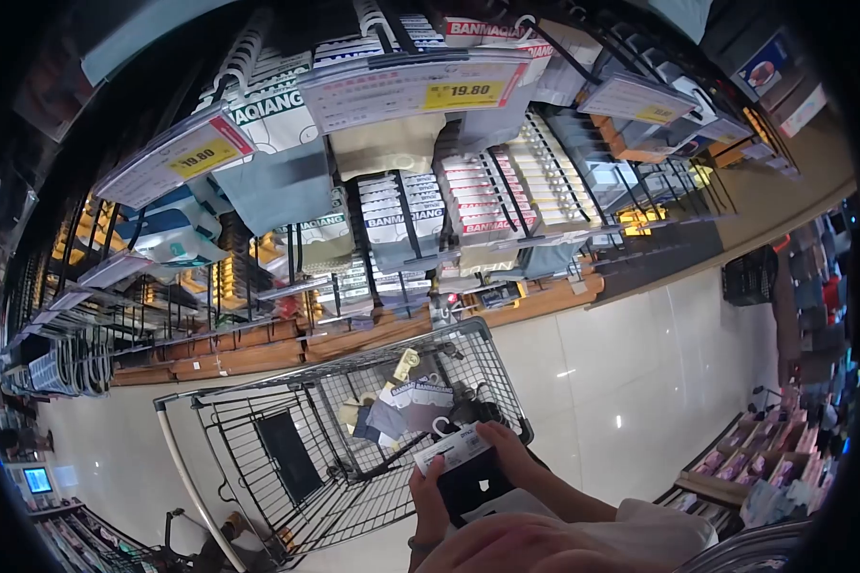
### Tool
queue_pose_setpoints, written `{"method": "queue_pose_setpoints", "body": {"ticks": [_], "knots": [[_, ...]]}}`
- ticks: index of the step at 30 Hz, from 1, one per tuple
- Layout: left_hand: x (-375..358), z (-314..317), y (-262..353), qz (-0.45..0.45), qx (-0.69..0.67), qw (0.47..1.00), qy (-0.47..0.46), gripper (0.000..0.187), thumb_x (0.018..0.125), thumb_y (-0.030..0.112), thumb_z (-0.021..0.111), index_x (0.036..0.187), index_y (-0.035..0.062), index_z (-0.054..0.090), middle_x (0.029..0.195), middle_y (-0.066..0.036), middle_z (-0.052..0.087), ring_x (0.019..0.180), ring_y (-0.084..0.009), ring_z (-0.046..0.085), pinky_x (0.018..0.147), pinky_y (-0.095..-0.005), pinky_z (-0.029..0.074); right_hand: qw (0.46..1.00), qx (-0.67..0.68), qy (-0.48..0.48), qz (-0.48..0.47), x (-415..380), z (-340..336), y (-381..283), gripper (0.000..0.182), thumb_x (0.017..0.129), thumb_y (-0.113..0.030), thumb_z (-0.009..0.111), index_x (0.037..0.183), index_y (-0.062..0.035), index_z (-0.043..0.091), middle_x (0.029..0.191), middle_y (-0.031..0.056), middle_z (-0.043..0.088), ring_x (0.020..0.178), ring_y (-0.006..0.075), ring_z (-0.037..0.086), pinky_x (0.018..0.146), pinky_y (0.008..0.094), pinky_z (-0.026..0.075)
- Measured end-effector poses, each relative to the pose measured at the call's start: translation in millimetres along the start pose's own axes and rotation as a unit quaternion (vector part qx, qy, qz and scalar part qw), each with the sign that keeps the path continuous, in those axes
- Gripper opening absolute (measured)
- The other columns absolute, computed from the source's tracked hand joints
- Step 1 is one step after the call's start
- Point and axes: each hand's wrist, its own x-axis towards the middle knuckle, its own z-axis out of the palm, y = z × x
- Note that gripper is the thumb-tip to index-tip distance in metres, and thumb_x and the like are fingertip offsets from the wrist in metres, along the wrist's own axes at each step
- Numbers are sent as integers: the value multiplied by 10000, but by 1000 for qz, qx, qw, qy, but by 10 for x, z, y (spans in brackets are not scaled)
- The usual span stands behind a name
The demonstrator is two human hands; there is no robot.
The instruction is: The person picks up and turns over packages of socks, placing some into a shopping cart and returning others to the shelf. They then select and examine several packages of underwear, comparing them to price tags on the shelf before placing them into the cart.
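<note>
Between my two hands is a black garment [470,480] on a white hanger card with a small hook at its top. My left hand [429,489] grips the card's left edge, thumb on its face. My right hand [508,455] pinches the card's upper right corner. Just beyond them, in the wire shopping cart [510,387], lie several carded garments [428,409] in grey, dull purple and yellow, some printed BANMAQIANG. A dark bundle beside them is partly hidden by my right hand and cannot be made out.
Ahead, a rack holds rows of hanging garment packs [398,212] behind price tags, one price tag [468,92] reading 19.80. Pale tiled floor [631,372] lies right of the cart. Pink boxes [750,458] fill a display at lower right; a black basket [748,277] stands farther off.
</note>
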Motion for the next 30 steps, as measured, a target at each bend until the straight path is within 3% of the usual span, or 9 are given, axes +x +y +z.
{"method": "queue_pose_setpoints", "body": {"ticks": [15,18,21,22,24,26,28,29,30], "knots": [[506,-557,-311,-40,31,998,27,330,907,171,700,1149,-44,638,1020,-115,699,906,-208,678,852,-326,541,994,16,71,81,182,119,414,335,990,-435,614,1086,-115,649,874,-11,625,800,90,569,639,263,438],[465,-574,-286,-10,50,998,32,327,916,138,682,1176,-53,626,1039,-120,698,919,-207,684,859,-322,547,993,-93,33,62,282,-58,470,356,1001,-333,656,1198,-40,613,1007,65,660,930,156,664,804,300,552],[228,-374,-40,125,113,985,40,329,975,145,636,1222,-72,629,1107,-153,702,994,-207,677,903,-325,526,930,-297,78,-203,55,289,254,436,973,-275,710,1297,-17,573,1150,98,634,1039,172,656,869,299,552],[113,-215,108,185,135,972,44,332,997,152,619,1234,-80,632,1131,-168,704,1021,-209,675,919,-329,518,917,-313,48,-242,79,280,244,551,940,-212,749,1395,-15,509,1339,133,562,1212,205,595,984,320,520],[-47,59,340,330,219,917,49,372,1011,135,590,1310,-88,589,1161,-219,700,1055,-270,692,904,-357,540,898,-343,-100,-256,-307,625,-369,663,930,-201,752,1486,-33,432,1460,157,487,1345,234,507,1081,349,462],[-239,324,674,443,435,784,11,514,939,98,632,1406,-74,504,1326,-282,607,1120,-389,646,954,-437,516,906,-259,-202,-268,-595,965,-717,730,928,-177,740,1544,-46,371,1533,183,433,1429,272,429,1150,381,392],[-331,560,915,500,556,662,-42,858,751,145,752,1500,-45,380,1577,-290,335,1313,-482,408,1114,-508,360,860,-333,-152,-355,-651,1144,-994,641,979,-194,661,1524,9,392,1514,229,472,1422,308,445,1161,381,355],[-504,747,1141,498,499,705,-75,882,727,141,753,1509,-36,387,1601,-290,297,1308,-479,391,1115,-514,359,879,-294,-101,-361,-629,1188,-1180,534,1000,-220,640,1448,24,481,1434,198,543,1354,274,498,1125,365,385],[-547,842,1345,546,532,640,-96,863,722,98,723,1513,-20,400,1616,-285,277,1294,-473,398,1121,-508,349,894,-252,-51,-368,-605,1232,-1369,455,1021,-247,619,1372,40,571,1355,168,614,1286,239,551,1090,349,416]]}}
